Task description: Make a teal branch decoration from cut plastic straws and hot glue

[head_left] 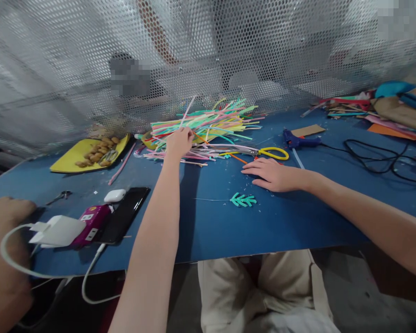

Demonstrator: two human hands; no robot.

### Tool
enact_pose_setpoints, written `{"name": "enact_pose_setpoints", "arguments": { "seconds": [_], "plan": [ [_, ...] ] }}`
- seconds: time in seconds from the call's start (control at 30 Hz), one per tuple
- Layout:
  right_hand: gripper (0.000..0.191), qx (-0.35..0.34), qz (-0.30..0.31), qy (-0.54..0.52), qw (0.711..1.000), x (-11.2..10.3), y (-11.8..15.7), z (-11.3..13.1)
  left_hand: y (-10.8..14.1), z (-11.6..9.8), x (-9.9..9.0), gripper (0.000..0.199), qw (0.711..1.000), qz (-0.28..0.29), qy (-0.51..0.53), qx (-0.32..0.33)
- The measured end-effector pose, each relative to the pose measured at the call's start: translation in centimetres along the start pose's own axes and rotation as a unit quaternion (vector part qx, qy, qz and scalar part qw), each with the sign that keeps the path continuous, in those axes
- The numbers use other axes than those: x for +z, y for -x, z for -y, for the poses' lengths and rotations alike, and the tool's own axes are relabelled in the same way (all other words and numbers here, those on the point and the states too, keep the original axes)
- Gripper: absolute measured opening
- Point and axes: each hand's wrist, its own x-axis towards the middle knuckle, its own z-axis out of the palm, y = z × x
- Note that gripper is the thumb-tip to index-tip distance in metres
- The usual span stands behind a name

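Observation:
My left hand reaches to the near side of a heap of pastel pipe cleaners, its fingers pinched together. A pale pipe cleaner slants up out of them. My right hand rests on the table, palm down with fingers stretched out and holding nothing. Just beyond it lie scissors with yellow handles, and an orange pipe cleaner ends near its fingertips. Between my forearms, a green leaf-shaped sprig made of pipe cleaner, with a thin stem, lies flat on the blue table.
At left are a yellow tray of brown lumps, a black phone, a white earbud case and a charger. Another person's arm rests beside them. A blue glue gun with a black cord lies right. Perforated metal stands behind.

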Motion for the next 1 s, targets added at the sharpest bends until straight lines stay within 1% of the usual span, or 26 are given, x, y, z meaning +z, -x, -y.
{"name": "enact_pose_setpoints", "arguments": {
  "seconds": [0.1, 0.17, 0.23, 0.3, 0.33, 0.4, 0.43, 0.53, 0.57, 0.6, 0.63, 0.67, 0.7, 0.73, 0.77, 0.8, 0.83, 0.87, 0.9, 0.93, 0.97, 1.0],
  "plan": [
    [0.051, 0.015, 0.008, 0.006, 1.000, -0.1, 0.0, 0.2, 0.0, 0.3, -1.2, 0.027, 0.998, -0.049, 0.006, -0.029],
    [0.052, 0.022, 0.011, 0.005, 1.000, -0.1, 0.0, 0.2, -0.1, 0.9, -2.2, 0.024, 0.996, -0.076, 0.017, -0.040],
    [0.052, 0.021, 0.010, 0.001, 1.000, -0.1, 0.0, 0.2, -0.4, 1.9, -3.4, 0.021, 0.991, -0.115, 0.034, -0.060],
    [0.052, 0.016, 0.008, -0.002, 1.000, -0.1, 0.0, 0.1, -0.7, 3.1, -4.8, 0.018, 0.982, -0.167, 0.064, -0.065],
    [0.052, 0.014, 0.008, -0.002, 1.000, -0.1, 0.0, 0.1, -1.0, 3.7, -5.6, 0.017, 0.971, -0.210, 0.085, -0.077],
    [0.052, 0.013, 0.007, -0.002, 1.000, -0.1, 0.0, 0.1, -1.5, 4.8, -7.3, 0.016, 0.944, -0.272, 0.141, -0.120],
    [0.052, 0.014, 0.006, -0.002, 1.000, -0.1, 0.0, 0.1, -1.8, 5.3, -8.3, 0.014, 0.926, -0.308, 0.169, -0.139],
    [0.051, 0.022, 0.003, -0.003, 1.000, -0.1, 0.1, 0.2, -2.6, 5.7, -11.5, 0.011, 0.848, -0.417, 0.264, -0.191],
    [0.051, 0.024, 0.002, -0.003, 1.000, -0.1, 0.0, 0.3, -2.6, 5.6, -12.6, 0.012, 0.824, -0.447, 0.287, -0.195],
    [0.051, 0.025, 0.001, -0.003, 1.000, 0.0, 0.0, 0.4, -2.6, 5.2, -13.7, 0.012, 0.807, -0.474, 0.305, -0.177],
    [0.051, 0.025, -0.002, -0.002, 1.000, 0.0, 0.0, 0.5, -2.5, 4.7, -14.7, 0.012, 0.797, -0.493, 0.314, -0.149],
    [0.050, 0.023, -0.005, 0.000, 1.000, 0.0, -0.1, 0.6, -2.2, 4.0, -15.6, 0.009, 0.796, -0.501, 0.317, -0.120],
    [0.049, 0.019, -0.009, 0.002, 1.000, 0.0, -0.1, 0.7, -1.9, 3.1, -16.3, 0.007, 0.805, -0.494, 0.316, -0.094],
    [0.047, 0.011, -0.015, 0.004, 1.000, -0.1, -0.2, 0.8, -1.5, 2.1, -16.9, 0.005, 0.824, -0.467, 0.318, -0.048],
    [0.044, 0.001, -0.023, 0.006, 1.000, -0.2, -0.3, 1.0, -1.0, 1.0, -17.4, 0.002, 0.829, -0.449, 0.332, -0.012],
    [0.042, -0.011, -0.034, 0.006, 0.999, -0.3, -0.3, 1.2, -0.6, -0.1, -17.7, 0.003, 0.838, -0.418, 0.350, 0.025],
    [0.040, -0.021, -0.051, 0.001, 0.998, -0.5, -0.4, 1.4, -0.2, -1.3, -17.8, 0.008, 0.850, -0.368, 0.370, 0.073],
    [0.039, -0.029, -0.074, -0.011, 0.997, -0.7, -0.4, 1.6, 0.2, -2.5, -17.7, 0.013, 0.853, -0.320, 0.395, 0.116],
    [0.039, -0.029, -0.103, -0.035, 0.994, -0.8, -0.5, 1.9, 0.5, -3.6, -17.5, 0.017, 0.851, -0.268, 0.428, 0.146],
    [0.042, -0.021, -0.135, -0.073, 0.988, -1.0, -0.5, 2.1, 0.7, -4.6, -17.2, 0.020, 0.841, -0.220, 0.463, 0.171],
    [0.047, -0.006, -0.168, -0.129, 0.977, -1.2, -0.6, 2.4, 0.8, -5.5, -16.8, 0.021, 0.838, -0.163, 0.484, 0.192],
    [0.052, 0.016, -0.201, -0.199, 0.959, -1.4, -0.6, 2.6, 0.9, -6.3, -16.4, 0.022, 0.838, -0.099, 0.492, 0.214]
  ]
}}
